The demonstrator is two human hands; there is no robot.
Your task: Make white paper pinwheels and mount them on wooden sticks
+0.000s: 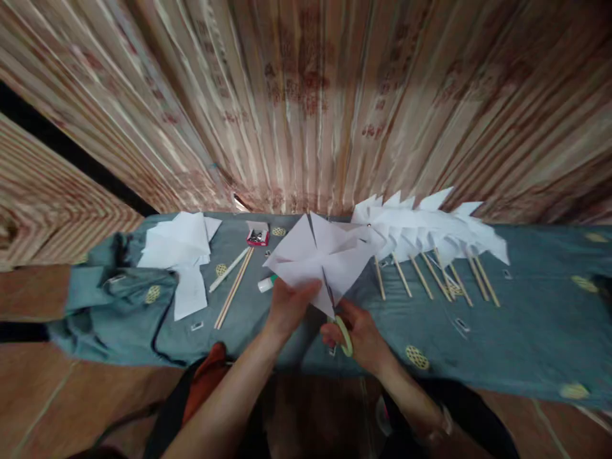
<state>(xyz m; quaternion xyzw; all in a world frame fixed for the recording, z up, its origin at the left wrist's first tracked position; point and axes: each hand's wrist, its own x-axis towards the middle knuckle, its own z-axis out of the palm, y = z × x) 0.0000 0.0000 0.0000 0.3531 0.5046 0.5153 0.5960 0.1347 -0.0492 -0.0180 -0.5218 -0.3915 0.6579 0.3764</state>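
Note:
A square sheet of white paper (299, 258) is held up over the cloth, with slits running in from its corners toward the middle. My left hand (289, 306) pinches its near left edge, thumb on top. In my right hand (361, 335) are scissors (345, 336) with pale green handles. Their blades lie in the slit at the paper's near corner. Under the paper, a white tube with a green part, perhaps a glue stick (266, 284), lies partly hidden.
Several paper pinwheels (430, 226) on wooden sticks overlap at the right. White sheets (176, 242) lie at the left. Between them are a small red box (257, 236) of pins, two wooden sticks (234, 290) and a white pencil-like stick (228, 270). A pleated curtain (306, 115) hangs behind the green cloth (540, 306).

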